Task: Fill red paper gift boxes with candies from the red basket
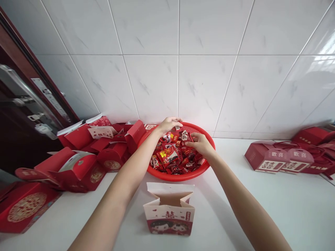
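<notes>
A red plastic basket (180,177) holds a heap of small red-wrapped candies (169,155). My left hand (169,124) reaches over the basket's back left part, its fingers bent together around or beside a small wrapped candy near the back rim. At the right side of the heap, my right hand (201,143) has its thumb and fingers on a red and white candy packet (186,136). In front of the basket stands a paper gift box (170,221) with an open top, white above and red below, with two cartoon faces printed on its front.
Several red gift boxes (89,170) crowd the left of the white table (261,202). More closed red boxes (269,157) stand at the right. A tiled wall (201,87) rises behind, and a dark door with a metal handle (28,94) is at far left.
</notes>
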Demonstrator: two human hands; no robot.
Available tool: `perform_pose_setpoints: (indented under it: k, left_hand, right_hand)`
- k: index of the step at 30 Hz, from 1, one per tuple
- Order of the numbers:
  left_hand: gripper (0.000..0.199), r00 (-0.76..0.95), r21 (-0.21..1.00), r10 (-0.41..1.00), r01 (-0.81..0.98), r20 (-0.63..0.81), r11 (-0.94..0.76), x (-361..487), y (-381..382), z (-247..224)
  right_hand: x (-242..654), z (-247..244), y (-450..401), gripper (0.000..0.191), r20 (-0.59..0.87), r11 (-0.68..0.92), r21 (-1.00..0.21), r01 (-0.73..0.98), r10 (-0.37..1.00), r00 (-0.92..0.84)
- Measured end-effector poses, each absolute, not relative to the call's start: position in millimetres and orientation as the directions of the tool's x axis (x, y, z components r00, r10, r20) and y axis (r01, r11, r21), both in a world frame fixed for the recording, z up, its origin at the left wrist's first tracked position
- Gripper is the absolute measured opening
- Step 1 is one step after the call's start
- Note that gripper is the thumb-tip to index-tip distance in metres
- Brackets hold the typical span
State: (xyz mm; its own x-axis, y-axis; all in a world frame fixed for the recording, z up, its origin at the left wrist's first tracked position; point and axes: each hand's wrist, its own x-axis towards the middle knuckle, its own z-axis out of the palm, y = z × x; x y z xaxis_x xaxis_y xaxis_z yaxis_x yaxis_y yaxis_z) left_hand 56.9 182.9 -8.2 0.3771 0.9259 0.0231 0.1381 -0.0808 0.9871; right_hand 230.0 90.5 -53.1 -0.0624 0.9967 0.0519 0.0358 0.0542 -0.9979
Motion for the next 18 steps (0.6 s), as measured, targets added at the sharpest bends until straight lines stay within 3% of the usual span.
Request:
perform_pose_setpoints:
  k: [6,13,18]
  left_hand:
    - [0.012,0.346,0.983,0.938,0.181,-0.033,-0.033,55.7,185.0,-9.4]
    - [0.027,0.423,0.982,0.904,0.189,-0.057,-0.026,58.9,179.4,-7.8]
    - [0.032,0.530,0.990,0.846,0.136,-0.049,-0.028,60.8,177.0,-6.9]
  right_hand:
    - [230.5,-49.0,87.4,0.027,0.037,0.049,-0.995,-0.086,0.990,0.134]
    - [232.9,-47.0,84.5,0.038,0.035,0.056,-0.984,-0.167,0.991,0.126]
    - [232.6,-45.5,83.4,0.034,0.025,0.040,-0.990,-0.135,0.994,0.110]
